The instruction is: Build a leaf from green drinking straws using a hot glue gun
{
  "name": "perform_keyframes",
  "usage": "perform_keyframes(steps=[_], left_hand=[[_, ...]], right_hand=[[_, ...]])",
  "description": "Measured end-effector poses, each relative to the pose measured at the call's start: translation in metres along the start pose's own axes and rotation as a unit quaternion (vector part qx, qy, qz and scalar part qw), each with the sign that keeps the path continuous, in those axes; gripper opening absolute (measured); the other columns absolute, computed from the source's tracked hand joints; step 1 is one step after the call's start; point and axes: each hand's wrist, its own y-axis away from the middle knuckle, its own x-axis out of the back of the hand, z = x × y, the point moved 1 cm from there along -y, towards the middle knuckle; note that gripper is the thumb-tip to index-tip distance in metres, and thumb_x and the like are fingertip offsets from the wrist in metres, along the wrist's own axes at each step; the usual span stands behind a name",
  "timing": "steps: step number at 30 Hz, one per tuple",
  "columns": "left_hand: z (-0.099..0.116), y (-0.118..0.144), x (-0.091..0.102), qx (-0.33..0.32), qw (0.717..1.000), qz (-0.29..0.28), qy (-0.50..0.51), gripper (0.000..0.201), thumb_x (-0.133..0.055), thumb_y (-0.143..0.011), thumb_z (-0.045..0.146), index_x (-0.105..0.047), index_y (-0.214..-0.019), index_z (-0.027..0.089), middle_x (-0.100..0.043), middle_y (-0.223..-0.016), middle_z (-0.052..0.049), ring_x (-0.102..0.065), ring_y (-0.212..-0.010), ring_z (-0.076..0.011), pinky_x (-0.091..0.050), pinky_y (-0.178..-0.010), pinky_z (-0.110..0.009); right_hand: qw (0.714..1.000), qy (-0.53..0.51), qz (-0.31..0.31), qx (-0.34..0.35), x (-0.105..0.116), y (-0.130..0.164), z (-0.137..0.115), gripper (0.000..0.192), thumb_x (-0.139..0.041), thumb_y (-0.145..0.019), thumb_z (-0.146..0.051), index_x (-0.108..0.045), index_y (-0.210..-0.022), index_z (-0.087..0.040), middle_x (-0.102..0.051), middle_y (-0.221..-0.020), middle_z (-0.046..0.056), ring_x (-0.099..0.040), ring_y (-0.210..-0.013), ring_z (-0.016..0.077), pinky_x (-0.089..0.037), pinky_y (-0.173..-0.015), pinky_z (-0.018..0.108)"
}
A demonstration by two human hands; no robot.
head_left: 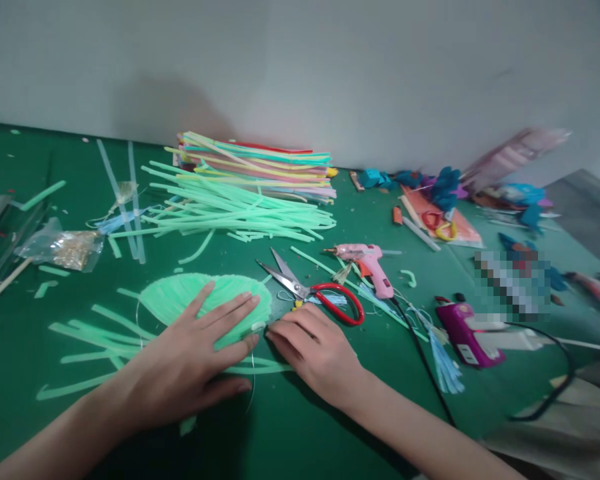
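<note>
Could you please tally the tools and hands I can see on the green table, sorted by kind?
Hands: 2, the left hand flat on the green leaf-shaped piece, the right hand beside it
Scissors: 1
Pink glue gun: 1
Total: 4

The left hand (190, 360) lies flat, palm down, its fingers (230, 310) spread and stretched forward and to the right, thumb held low along the near side. Its bare forearm runs back toward the lower left corner. The right hand (315, 347) also rests palm down, fingers close together and bent slightly, tips pointing left and nearly meeting the left fingertips. Its forearm stretches toward the lower right.
</note>
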Motion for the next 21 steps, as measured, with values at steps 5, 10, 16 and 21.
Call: perform_keyframes(steps=[5, 10, 16, 21], left_hand=[[0.0, -0.002, 0.002, 0.0, 1.0, -0.008, -0.005, 0.039, -0.058, -0.091, 0.041, -0.059, -0.128, 0.028, -0.041, -0.154, -0.015, -0.032, -0.144, -0.031, -0.01, -0.117, -0.065], [0.0, -0.002, 0.002, -0.003, 1.0, -0.01, 0.001, 0.04, -0.059, -0.09, 0.042, -0.06, -0.127, 0.028, -0.042, -0.153, -0.015, -0.033, -0.144, -0.0317, -0.009, -0.117, -0.065], [0.002, -0.003, 0.002, 0.005, 1.0, 0.0, 0.017, 0.036, -0.061, -0.09, 0.041, -0.063, -0.123, 0.028, -0.048, -0.15, -0.014, -0.036, -0.143, -0.0309, -0.01, -0.118, -0.064], [0.002, -0.004, 0.002, -0.001, 1.0, 0.007, 0.011, 0.035, -0.061, -0.09, 0.041, -0.063, -0.122, 0.028, -0.046, -0.15, -0.015, -0.036, -0.143, -0.0307, -0.01, -0.117, -0.064]], right_hand=[[1.0, 0.003, -0.017, -0.022, -0.003, -0.009, 0.002, 0.016, -0.053, -0.096, -0.016, -0.068, -0.094, -0.011, -0.068, -0.085, 0.009, -0.058, -0.08, 0.018, -0.05, -0.075, 0.032], [0.999, 0.002, -0.032, -0.029, -0.004, -0.01, 0.004, 0.017, -0.051, -0.097, -0.016, -0.067, -0.091, -0.013, -0.067, -0.084, 0.009, -0.057, -0.079, 0.0179, -0.049, -0.076, 0.032], [0.999, -0.014, -0.029, -0.04, -0.005, -0.012, 0.004, 0.016, -0.053, -0.095, -0.015, -0.067, -0.088, -0.014, -0.067, -0.084, 0.008, -0.056, -0.079, 0.018, -0.048, -0.076, 0.032], [0.998, -0.028, -0.036, -0.046, -0.006, -0.015, 0.006, 0.012, -0.055, -0.093, -0.016, -0.067, -0.092, -0.014, -0.067, -0.089, 0.008, -0.057, -0.084, 0.0193, -0.047, -0.084, 0.034]])
